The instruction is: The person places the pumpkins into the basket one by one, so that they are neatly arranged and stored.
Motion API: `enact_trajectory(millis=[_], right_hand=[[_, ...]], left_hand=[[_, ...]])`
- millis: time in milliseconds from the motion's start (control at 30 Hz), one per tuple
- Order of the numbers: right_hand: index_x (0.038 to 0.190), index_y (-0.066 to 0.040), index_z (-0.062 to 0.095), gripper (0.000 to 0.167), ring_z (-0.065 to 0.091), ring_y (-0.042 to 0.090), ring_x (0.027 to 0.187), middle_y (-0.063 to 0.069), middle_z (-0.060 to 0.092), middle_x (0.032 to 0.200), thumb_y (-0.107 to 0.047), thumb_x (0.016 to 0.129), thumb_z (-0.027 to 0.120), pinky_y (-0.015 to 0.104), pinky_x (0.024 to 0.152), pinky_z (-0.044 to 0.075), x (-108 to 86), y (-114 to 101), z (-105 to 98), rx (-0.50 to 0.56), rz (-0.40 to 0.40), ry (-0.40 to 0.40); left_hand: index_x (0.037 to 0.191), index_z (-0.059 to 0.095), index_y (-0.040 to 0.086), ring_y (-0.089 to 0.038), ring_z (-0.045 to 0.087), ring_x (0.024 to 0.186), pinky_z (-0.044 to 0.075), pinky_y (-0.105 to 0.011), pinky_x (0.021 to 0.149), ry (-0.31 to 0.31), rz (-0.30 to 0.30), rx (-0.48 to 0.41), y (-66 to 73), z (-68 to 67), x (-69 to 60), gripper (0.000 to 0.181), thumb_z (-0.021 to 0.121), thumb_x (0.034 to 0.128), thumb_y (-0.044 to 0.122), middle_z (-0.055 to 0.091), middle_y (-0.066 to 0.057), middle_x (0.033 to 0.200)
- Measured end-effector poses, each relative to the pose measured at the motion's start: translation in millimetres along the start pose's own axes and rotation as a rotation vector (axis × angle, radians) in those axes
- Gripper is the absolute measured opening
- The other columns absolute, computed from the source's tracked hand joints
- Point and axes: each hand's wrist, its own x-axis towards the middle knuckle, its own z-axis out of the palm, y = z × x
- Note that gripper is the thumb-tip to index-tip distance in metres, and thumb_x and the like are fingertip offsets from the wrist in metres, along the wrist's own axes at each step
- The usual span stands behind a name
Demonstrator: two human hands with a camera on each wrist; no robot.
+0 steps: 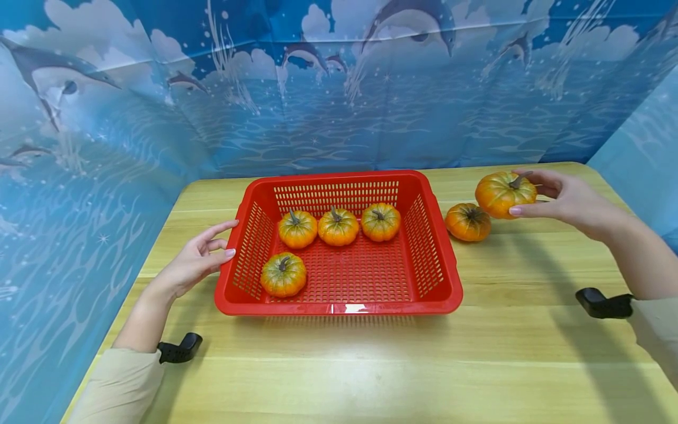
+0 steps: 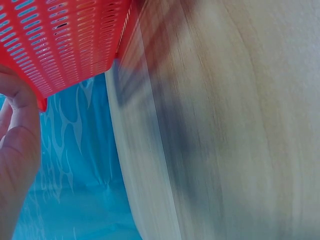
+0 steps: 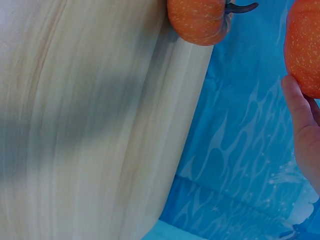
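A red plastic basket [image 1: 339,308] with slotted walls stands on the table. Inside it lie several small orange pumpkins; one pumpkin [image 1: 283,275] sits at the front left, the rest in a row behind. At the basket's left rim my left hand [image 1: 190,265] touches the edge with thumb and fingertips, its fingers loosely extended. To the right of the basket, my right hand [image 1: 569,200] grips a pumpkin [image 1: 500,194] between thumb and fingers, held above the table. Another pumpkin [image 1: 468,222] rests on the table between that hand and the basket.
The light wooden table [image 1: 349,371] has rounded back corners. A blue curtain [image 1: 318,129] printed with dolphins hangs behind it and along the sides. Black wrist cameras are strapped to both forearms.
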Motion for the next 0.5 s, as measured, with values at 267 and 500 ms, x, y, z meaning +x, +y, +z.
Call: enact_trajectory(millis=[267,500], right_hand=[[0.148,-0.02,0.022,0.073,0.024,0.037,0.13,0.015,0.025,0.144,-0.02,0.089,0.065,0.007,0.073,0.042,4.7,-8.0,-0.6,-0.022,-0.003,-0.037],[0.147,-0.02,0.025,0.072,0.03,0.031,0.126,0.011,0.029,0.142,-0.019,0.088,0.066,0.007,0.075,0.042,6.1,-20.5,5.2,-0.02,-0.014,-0.044]], left_hand=[[0.145,0.028,0.01,-0.016,0.064,0.084,0.055,-0.033,0.077,-0.006,0.001,-0.011,0.6,0.6,-0.7,0.058,0.052,0.0929,0.0,0.057,-0.005,0.095],[0.145,0.028,0.01,-0.016,0.064,0.085,0.055,-0.033,0.078,-0.004,-0.003,-0.008,1.1,0.4,-0.4,0.058,0.053,0.0929,0.0,0.058,-0.005,0.096]])
